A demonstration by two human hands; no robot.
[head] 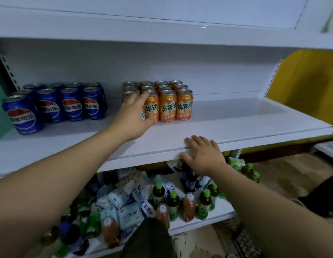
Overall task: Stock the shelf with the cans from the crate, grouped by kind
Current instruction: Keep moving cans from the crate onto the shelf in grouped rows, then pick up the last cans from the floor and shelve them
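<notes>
1. We count twelve orange cans on the shelf, standing upright in three rows of four, near the middle.
2. The front-left orange can is mostly hidden: the left hand is curled round it, fingers over its top edge and thumb low by its base.
3. The left arm reaches forward and rightward over the shelf.
4. To the left, well apart from the orange group, we count nine blue cans: two rows of four, plus one more at the front left corner.
5. The right hand lies flat on the shelf's front edge, fingers straight and spread, holding nothing.
6. On the lower shelf stand green-capped bottles beside a jumble of pale packets, too crowded for us to count.
</notes>
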